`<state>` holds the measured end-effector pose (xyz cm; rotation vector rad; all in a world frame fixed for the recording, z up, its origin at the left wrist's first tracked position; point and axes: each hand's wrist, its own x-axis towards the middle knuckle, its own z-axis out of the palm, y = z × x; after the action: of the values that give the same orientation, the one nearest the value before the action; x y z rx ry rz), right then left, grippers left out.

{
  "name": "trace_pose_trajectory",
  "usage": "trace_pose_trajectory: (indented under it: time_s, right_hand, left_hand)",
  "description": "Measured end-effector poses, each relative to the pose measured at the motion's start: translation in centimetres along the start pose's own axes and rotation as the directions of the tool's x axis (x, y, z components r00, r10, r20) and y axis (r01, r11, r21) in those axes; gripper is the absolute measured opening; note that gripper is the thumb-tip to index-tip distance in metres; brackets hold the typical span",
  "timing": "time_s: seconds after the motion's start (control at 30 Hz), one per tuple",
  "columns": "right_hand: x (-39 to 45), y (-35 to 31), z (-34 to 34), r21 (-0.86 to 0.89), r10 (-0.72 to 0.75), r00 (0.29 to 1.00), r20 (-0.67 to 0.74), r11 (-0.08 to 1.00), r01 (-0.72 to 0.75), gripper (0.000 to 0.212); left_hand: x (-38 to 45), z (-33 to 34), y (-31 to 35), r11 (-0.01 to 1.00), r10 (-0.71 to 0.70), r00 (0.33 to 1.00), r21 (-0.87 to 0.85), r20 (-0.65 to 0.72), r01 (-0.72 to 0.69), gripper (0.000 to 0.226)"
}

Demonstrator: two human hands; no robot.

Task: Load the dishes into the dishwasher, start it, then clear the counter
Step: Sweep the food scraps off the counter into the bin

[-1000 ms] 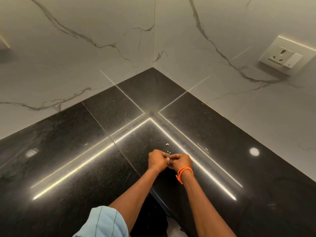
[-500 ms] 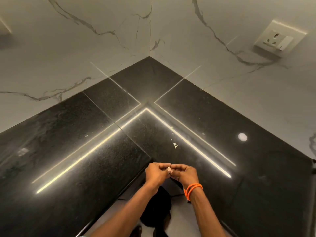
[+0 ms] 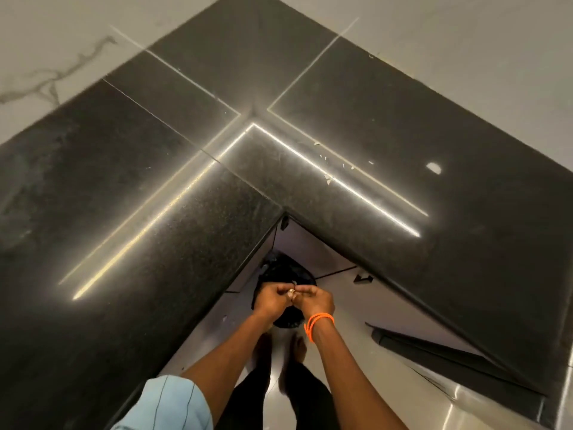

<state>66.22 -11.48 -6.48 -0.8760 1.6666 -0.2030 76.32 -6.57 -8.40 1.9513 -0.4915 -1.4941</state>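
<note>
Item: counter (image 3: 403, 103), black polished stone, L-shaped corner. I log it bare of dishes. The only things left on it are pale scraps (image 3: 328, 179) near the bright light line, at about 1 o'clock from the hands and well apart from them.

Item: left hand (image 3: 273, 297) and right hand (image 3: 317, 301). I see them brought together, fingertips meeting, pinched on a small pale crumb (image 3: 291, 293) between them. What the crumb is I cannot tell; it is too small. The right wrist carries an orange band (image 3: 319, 324).

Item: black bin bag (image 3: 280, 270), on the floor in the inner angle of the counter, directly under the hands and reaching toward 12 o'clock from them. Its mouth is partly hidden by the hands.

Item: dishwasher. I cannot pick it out with certainty. A dark panel (image 3: 449, 356) at 4 o'clock may be a door edge.

Stage, my judgement: the clearing of the counter, late on.

Risks, my judgement:
- The crumb may stick to a fingertip, or fall beside the bag onto the pale floor (image 3: 356, 308) near the bare feet (image 3: 263, 349).
- The remaining scraps are easily missed, lost in the glare on the stone.
- A sweep toward the edge could scatter them to the floor.
</note>
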Motion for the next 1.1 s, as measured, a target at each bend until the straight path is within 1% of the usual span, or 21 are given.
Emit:
trace_pose_trajectory:
  time_s: [0.1,0.17,0.23,0.27,0.37,0.4,0.57,0.73,0.8,0.83,0.87,0.9,0.97,1.0,1.03,1.07,1.1]
  right_hand:
    - [1.7,2.0,1.5,-0.067,0.024,1.0,0.002,0.997,-0.023,0.028]
    - [2.8,3.2,2.3,-0.146,0.007,1.0,-0.005,0.989,-0.007,0.028]
    - [3.2,3.7,2.6,-0.223,0.001,1.0,-0.016,0.975,-0.005,0.032]
    - [3.4,4.0,2.6,-0.239,0.006,1.0,-0.02,0.971,-0.01,0.035]
    - [3.8,4.6,2.6,-0.264,0.014,1.0,-0.023,0.964,-0.019,0.042]
    - [3.7,4.9,2.5,-0.264,0.021,1.0,-0.021,0.964,-0.026,0.042]
    - [3.2,6.0,1.4,-0.25,0.052,0.999,-0.01,0.967,-0.053,0.037]
    - [1.6,5.7,0.8,-0.186,0.065,0.998,-0.021,0.98,-0.068,0.031]
    - [0.8,4.9,0.2,-0.146,0.01,0.999,-0.038,0.989,-0.016,0.026]
    - [0.2,4.1,-0.2,-0.12,-0.038,0.998,-0.043,0.992,0.033,0.023]
    - [-0.5,3.0,-0.7,-0.096,-0.093,0.995,-0.045,0.991,0.089,0.022]
    - [-1.3,2.0,-1.2,-0.06,-0.163,0.985,-0.052,0.985,0.16,0.023]
    - [-3.2,-0.7,-2.7,0.02,-0.343,0.934,-0.102,0.938,0.346,0.023]
    - [-4.0,-2.1,-3.8,0.015,-0.453,0.876,-0.165,0.887,0.461,0.02]
    - [-4.6,-3.3,-5.0,-0.048,-0.567,0.786,-0.245,0.817,0.574,0.016]
    - [-5.0,-4.3,-6.3,-0.149,-0.665,0.676,-0.318,0.739,0.657,0.011]
    - [-5.1,-5.4,-7.8,-0.246,-0.734,0.565,-0.376,0.667,0.703,0.012]
  left_hand:
    - [1.4,0.5,-2.3,0.999,-0.027,1.0,0.043,0.013,0.026,0.025]
    - [2.1,0.8,-3.3,0.994,-0.047,0.999,0.094,0.007,0.046,0.03]
    - [2.6,0.7,-3.7,0.98,-0.079,0.997,0.184,-0.008,0.079,0.031]
    - [2.9,0.6,-4.0,0.969,-0.075,0.997,0.234,0.0,0.073,0.034]
    - [3.7,0.1,-4.9,0.957,-0.022,0.999,0.289,0.043,0.009,0.051]
    - [3.6,-0.3,-5.0,0.955,-0.022,0.999,0.295,0.045,0.008,0.053]
    - [4.3,-2.0,-6.6,0.951,-0.07,0.998,0.303,0.004,0.065,0.05]
    - [3.7,-2.7,-5.5,0.973,-0.135,0.99,0.182,-0.052,0.142,0.041]
    - [3.8,-2.3,-4.7,0.981,-0.179,0.98,0.06,-0.085,0.184,0.033]
    - [3.7,-1.9,-3.7,0.976,-0.213,0.973,-0.058,-0.087,0.208,0.028]
    - [3.4,-1.3,-2.6,0.952,-0.241,0.967,-0.21,-0.079,0.221,0.026]
    - [3.0,-0.6,-1.3,0.903,-0.258,0.964,-0.37,-0.067,0.217,0.026]
    - [1.8,0.7,1.8,0.745,-0.244,0.969,-0.646,-0.03,0.168,0.031]
    - [1.2,1.3,3.5,0.641,-0.228,0.973,-0.755,-0.015,0.139,0.033]
    - [0.7,1.7,5.1,0.515,-0.219,0.976,-0.849,0.001,0.116,0.036]
    - [0.4,2.0,6.5,0.389,-0.216,0.976,-0.916,0.016,0.101,0.039]
    - [0.0,2.1,8.0,0.275,-0.21,0.977,-0.958,0.02,0.078,0.043]
